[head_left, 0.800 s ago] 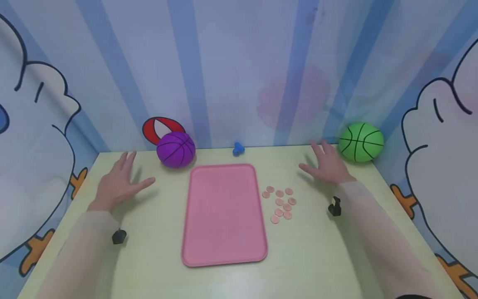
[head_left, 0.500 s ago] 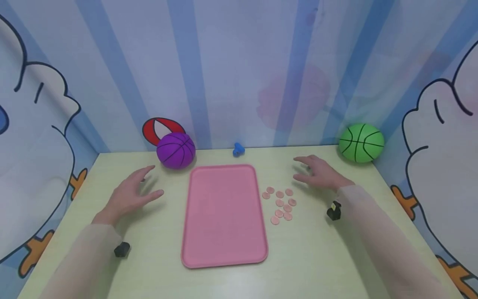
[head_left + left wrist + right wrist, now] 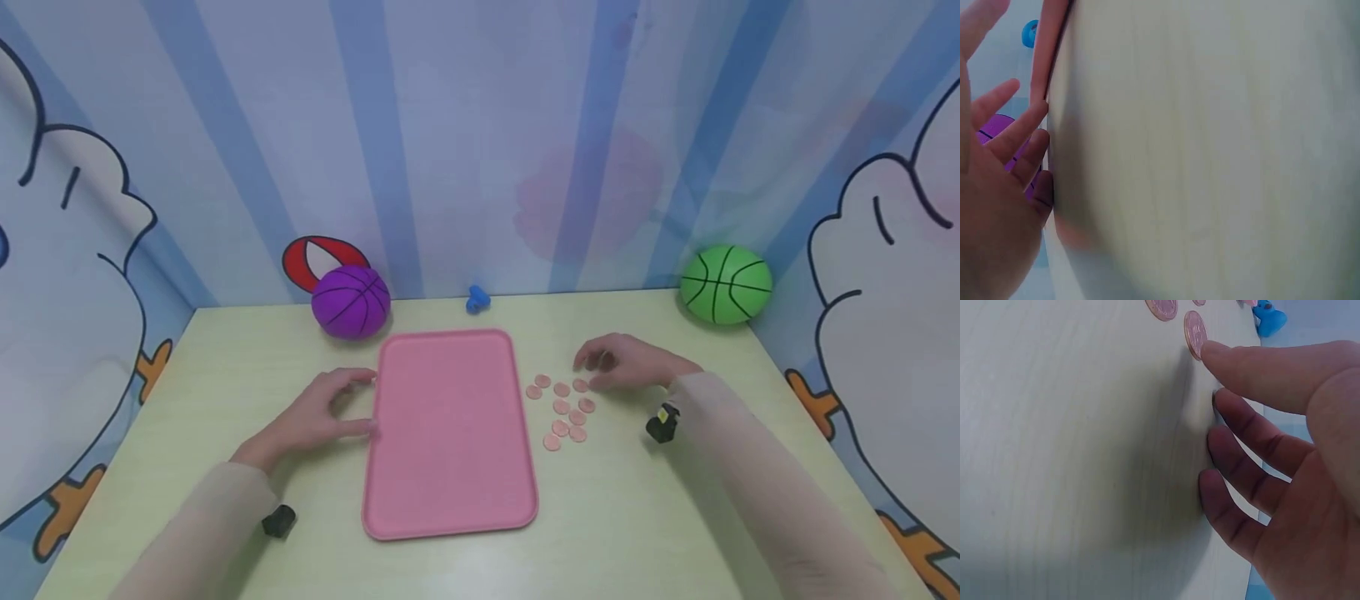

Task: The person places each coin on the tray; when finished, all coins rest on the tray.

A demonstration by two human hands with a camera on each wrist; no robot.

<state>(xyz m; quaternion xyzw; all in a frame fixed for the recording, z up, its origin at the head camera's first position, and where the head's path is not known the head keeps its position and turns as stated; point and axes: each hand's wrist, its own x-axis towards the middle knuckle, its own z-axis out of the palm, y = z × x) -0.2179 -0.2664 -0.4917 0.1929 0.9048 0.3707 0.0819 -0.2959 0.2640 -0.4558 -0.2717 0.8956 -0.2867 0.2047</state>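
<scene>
A pink rectangular tray [image 3: 453, 433] lies on the table. My left hand [image 3: 315, 412] is at its left side, thumb and fingers spread apart with their tips right at the rim. In the left wrist view, the fingers [image 3: 1019, 131] look loosely extended beside the tray's edge [image 3: 1044, 56]. Several copper-coloured coins [image 3: 562, 407] lie scattered right of the tray. My right hand [image 3: 633, 362] is low over the table beside the farthest-right coins, fingers bent downward. In the right wrist view, its thumb tip [image 3: 1213, 353] overlaps the edge of one coin [image 3: 1195, 332]; nothing is held between the fingers.
At the back left sits a purple ball [image 3: 351, 302], in front of a red-and-white shape on the backdrop. A small blue object [image 3: 477, 300] is at the back middle, and a green ball [image 3: 725, 285] at the back right. Patterned cloth walls [image 3: 480, 150] enclose the table.
My left hand has moved right and nearer, reaching the tray's left rim. The right hand has come down and left to the coins, its fingers bending. Tray and coins stay in place.
</scene>
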